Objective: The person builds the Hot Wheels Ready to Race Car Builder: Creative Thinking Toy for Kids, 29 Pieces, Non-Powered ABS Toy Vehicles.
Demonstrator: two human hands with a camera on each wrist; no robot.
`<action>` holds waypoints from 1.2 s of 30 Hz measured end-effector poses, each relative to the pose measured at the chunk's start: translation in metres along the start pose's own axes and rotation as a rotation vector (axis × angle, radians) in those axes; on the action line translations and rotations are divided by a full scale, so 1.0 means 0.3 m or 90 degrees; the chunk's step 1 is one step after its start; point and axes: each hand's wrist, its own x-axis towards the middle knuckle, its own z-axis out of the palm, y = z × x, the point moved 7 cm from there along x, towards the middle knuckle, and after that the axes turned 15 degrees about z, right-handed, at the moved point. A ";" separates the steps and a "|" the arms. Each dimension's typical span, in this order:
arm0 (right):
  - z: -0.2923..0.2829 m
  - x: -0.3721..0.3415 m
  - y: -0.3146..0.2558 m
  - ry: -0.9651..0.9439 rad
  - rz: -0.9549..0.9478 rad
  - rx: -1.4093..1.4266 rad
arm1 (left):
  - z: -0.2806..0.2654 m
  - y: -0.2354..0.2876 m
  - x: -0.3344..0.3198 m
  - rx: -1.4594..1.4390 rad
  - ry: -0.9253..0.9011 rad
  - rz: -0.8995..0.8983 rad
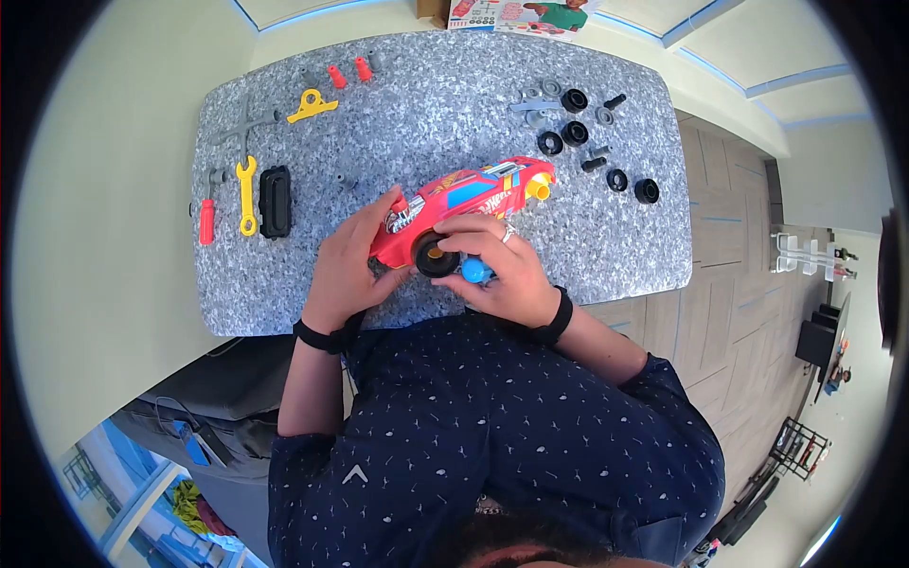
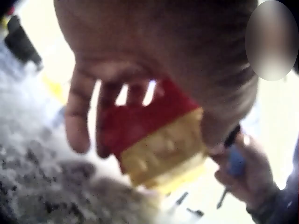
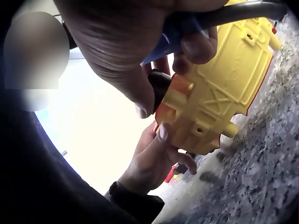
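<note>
A red toy car (image 1: 473,197) is tilted up off the speckled table near its front edge, its yellow underside (image 3: 233,70) showing in the right wrist view. My left hand (image 1: 343,265) grips the car's left end, thumb below and fingers over the top. With my right hand (image 1: 511,273) I hold a black wheel (image 1: 423,263) against the car's side, around a yellow axle stub (image 1: 436,253). Tucked in that same hand is a blue-handled screwdriver (image 1: 476,271), its dark shaft (image 3: 247,14) sticking out in the right wrist view.
Left on the table (image 1: 606,246) lie a yellow wrench (image 1: 247,194), a red-handled screwdriver (image 1: 206,222), a black tray-like part (image 1: 276,202), a grey cross-shaped tool (image 1: 243,133) and a yellow part (image 1: 311,106). Red cones (image 1: 364,68) stand behind. Several black wheels (image 1: 574,101) and grey pieces are at back right.
</note>
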 end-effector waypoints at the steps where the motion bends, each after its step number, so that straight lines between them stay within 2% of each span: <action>1: -0.001 0.002 0.001 0.002 -0.001 -0.007 | 0.002 -0.003 0.000 -0.003 0.001 0.000; 7: -0.030 0.012 -0.022 -0.004 0.039 -0.043 | -0.005 -0.003 0.013 -0.022 -0.003 -0.012; 10: -0.137 0.005 -0.006 0.035 0.050 -0.054 | -0.015 -0.003 0.015 -0.026 0.022 0.013; 14: -0.376 -0.036 0.159 0.280 0.155 -0.138 | -0.020 0.000 0.023 -0.065 0.051 0.005; 17: -0.563 -0.063 0.256 0.408 0.203 -0.280 | -0.015 0.002 0.034 -0.055 0.040 0.012; 20: -0.658 -0.068 0.293 0.424 0.258 -0.320 | 0.001 -0.021 0.034 -0.085 0.026 -0.021; 21: -0.666 -0.072 0.302 0.409 0.293 -0.311 | 0.000 -0.015 0.042 -0.074 0.020 -0.001; 25: -0.573 -0.028 0.306 0.273 0.284 -0.294 | -0.009 0.031 0.090 -0.045 0.016 0.047; 28: -0.450 0.049 0.317 0.159 0.176 -0.323 | 0.005 0.058 0.121 -0.040 0.027 0.074; 31: -0.384 0.086 0.421 0.111 0.230 -0.382 | 0.025 0.057 0.124 -0.045 0.034 0.085; 36: -0.355 0.086 0.432 0.098 0.240 -0.393 | 0.013 0.047 0.107 -0.066 0.049 0.076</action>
